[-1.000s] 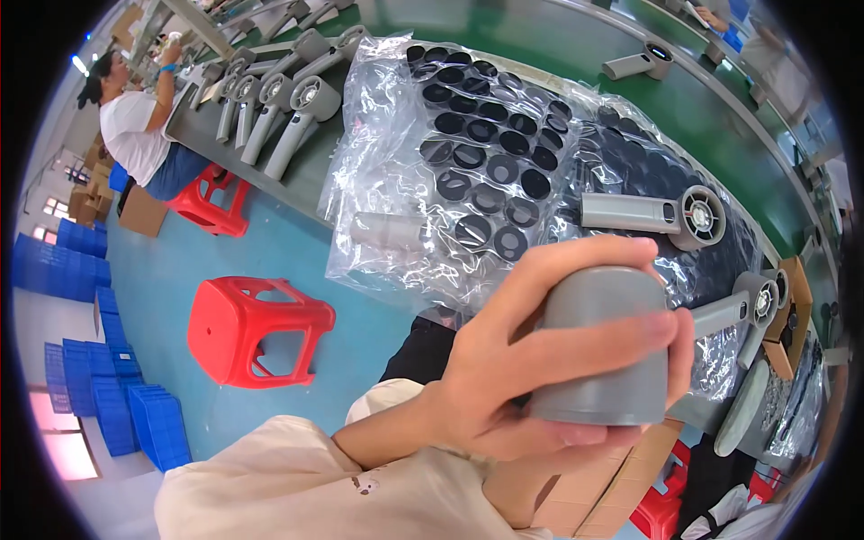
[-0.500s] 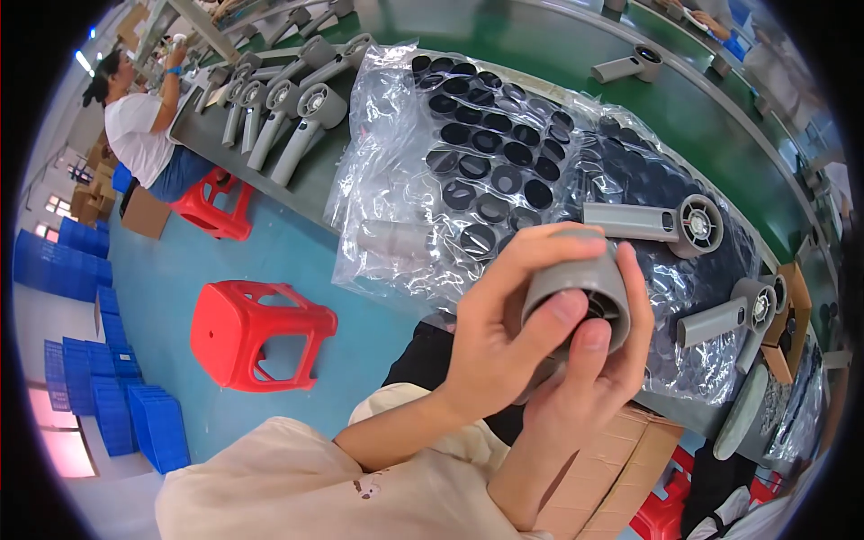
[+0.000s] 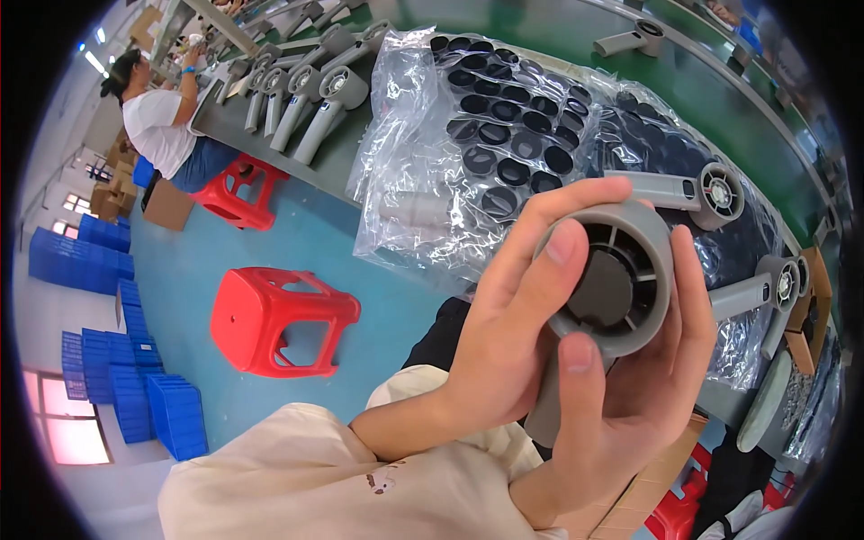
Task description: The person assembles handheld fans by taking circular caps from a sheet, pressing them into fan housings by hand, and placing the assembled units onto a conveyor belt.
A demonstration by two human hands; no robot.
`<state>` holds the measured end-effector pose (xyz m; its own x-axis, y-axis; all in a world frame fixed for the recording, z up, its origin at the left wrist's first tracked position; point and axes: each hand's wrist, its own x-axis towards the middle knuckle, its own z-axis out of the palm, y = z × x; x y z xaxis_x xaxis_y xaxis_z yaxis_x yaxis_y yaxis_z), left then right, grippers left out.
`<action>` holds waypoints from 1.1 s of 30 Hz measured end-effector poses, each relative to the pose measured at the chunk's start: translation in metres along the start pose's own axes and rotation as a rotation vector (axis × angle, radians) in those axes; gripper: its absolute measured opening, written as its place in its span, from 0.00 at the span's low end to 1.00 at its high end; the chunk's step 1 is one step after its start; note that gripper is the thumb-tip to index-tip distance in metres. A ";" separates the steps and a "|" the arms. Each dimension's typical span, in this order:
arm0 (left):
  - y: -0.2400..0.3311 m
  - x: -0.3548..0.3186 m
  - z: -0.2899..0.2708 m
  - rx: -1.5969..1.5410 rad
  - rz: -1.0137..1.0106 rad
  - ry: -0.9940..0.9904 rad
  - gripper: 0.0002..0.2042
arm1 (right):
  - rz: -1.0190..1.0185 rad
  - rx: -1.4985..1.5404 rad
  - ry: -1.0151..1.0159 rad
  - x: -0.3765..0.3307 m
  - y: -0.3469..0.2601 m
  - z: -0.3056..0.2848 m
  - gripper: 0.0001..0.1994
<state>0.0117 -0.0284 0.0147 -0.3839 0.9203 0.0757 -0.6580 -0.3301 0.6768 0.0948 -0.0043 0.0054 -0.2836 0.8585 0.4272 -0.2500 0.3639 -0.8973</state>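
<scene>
- Hands in view: 2, left hand (image 3: 504,333) and right hand (image 3: 621,396), both wrapped around 1 grey fan housing (image 3: 612,279).
- Red stools (image 3: 279,319): 2 on the floor, plus part of another red one at the lower right.
- Grey handled housings on the bench, far row (image 3: 310,99): about 6, exact count unclear.
- Same grey housings at right (image 3: 693,191): 3 visible.
- Black round caps under the clear bag (image 3: 504,126): dozens, too many to count.
- Blue crate stacks (image 3: 135,378): several.
- Other person (image 3: 162,126): 1.

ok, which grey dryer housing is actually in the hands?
The grey housing with the dark round insert facing the camera, gripped by both hands; the others lie on the bench.
</scene>
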 end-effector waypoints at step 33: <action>-0.094 0.422 -0.019 1.826 0.478 -0.226 0.37 | 0.269 -1.094 0.273 0.070 0.030 -0.162 0.27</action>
<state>-0.1010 0.3872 -0.0311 -0.1218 0.8880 0.4433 0.9135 -0.0744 0.4000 0.2175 0.1257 -0.0096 0.0370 0.9565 0.2895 0.7602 0.1611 -0.6294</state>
